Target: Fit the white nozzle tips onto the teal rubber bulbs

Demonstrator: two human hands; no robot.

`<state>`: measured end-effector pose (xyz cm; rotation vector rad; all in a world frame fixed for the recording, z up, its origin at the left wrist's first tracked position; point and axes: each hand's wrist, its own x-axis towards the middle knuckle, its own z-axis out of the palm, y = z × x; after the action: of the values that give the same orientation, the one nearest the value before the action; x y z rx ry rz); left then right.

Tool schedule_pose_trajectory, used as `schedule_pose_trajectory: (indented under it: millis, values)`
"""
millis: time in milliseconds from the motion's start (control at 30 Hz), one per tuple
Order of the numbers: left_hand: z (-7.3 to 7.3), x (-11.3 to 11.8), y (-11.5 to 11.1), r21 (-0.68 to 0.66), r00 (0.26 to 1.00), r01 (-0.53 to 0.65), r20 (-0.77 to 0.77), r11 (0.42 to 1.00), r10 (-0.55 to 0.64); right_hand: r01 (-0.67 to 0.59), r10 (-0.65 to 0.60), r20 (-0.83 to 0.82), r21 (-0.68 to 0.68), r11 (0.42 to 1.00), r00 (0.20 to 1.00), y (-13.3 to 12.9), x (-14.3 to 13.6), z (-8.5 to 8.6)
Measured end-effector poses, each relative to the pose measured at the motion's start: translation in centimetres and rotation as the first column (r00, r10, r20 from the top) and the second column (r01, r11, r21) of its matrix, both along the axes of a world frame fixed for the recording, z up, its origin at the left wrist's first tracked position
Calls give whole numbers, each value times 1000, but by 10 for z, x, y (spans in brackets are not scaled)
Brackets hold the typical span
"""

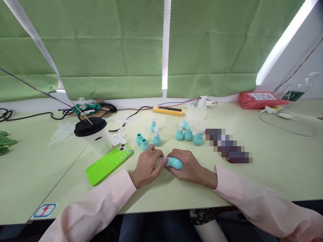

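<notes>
Near the table's front edge, my right hand [185,164] is closed around a glossy turquoise curved piece [174,163], which lies on its side. My left hand [150,165] meets it from the other side, its fingers closed on a translucent whitish part [158,162] at the end of the turquoise piece. The fingers hide where the two parts meet. Just beyond my left hand stand two turquoise bulb-shaped bottles [144,144] with open necks. Farther back are several turquoise bulbs with clear tops [156,138], and another turquoise curved piece [185,125] lies behind the right-hand group.
On the left are a bright green phone [108,166] and a paper cup [97,139] with black lid and stick. A yellow power strip [168,110], cables and plastic bags lie at the back. To the right are a pixelated object [228,146], a red package [262,100] and a bottle [300,89].
</notes>
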<state>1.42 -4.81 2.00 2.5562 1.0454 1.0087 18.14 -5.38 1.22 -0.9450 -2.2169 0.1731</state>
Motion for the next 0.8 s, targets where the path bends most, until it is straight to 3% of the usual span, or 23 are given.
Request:
schedule_pose_trajectory:
  millis: [100, 167, 267, 367, 400, 433, 467, 533, 600, 633, 700, 800]
  values:
    - [0, 6, -2, -243, 999, 14, 50, 970, -2, -94, 95, 17, -40, 995, 995, -1, -2, 0]
    - [0, 8, -2, -414, 989, 68, 144, 908, -8, -163, 163, -9, -110, 980, 987, -2, -2, 2]
    - [0, 8, 0, -616, 960, 184, 279, 766, -6, -233, 228, -47, -195, 953, 973, -3, 0, 8]
    - [2, 3, 6, -739, 901, 356, 433, 572, 0, -310, 297, -89, -231, 922, 951, -2, 3, 13]
    - [3, 1, 8, -749, 883, 393, 470, 534, 10, -320, 301, -116, -228, 919, 947, -2, 4, 16]
    - [4, -1, 10, -747, 875, 400, 484, 532, 22, -309, 281, -152, -217, 926, 948, 0, 6, 18]
    - [5, -3, 11, -731, 882, 374, 471, 570, 26, -274, 235, -195, -205, 940, 952, 2, 9, 21]
    - [7, -5, 12, -640, 940, 240, 340, 730, -11, -169, 109, -276, -201, 965, 955, 7, 14, 26]
    - [7, -6, 12, -456, 994, 90, 102, 885, -49, -88, 14, -296, -237, 968, 955, 15, 21, 31]
    - [5, -6, 12, -355, 998, 48, -21, 934, -59, -49, -25, -285, -251, 967, 958, 19, 25, 33]
    - [0, -6, 13, -203, 976, 19, -208, 979, -63, 53, -114, -232, -254, 966, 966, 28, 32, 35]
    - [-9, -6, 16, -122, 940, 24, -334, 992, -64, 196, -221, -85, -237, 952, 972, 37, 39, 34]
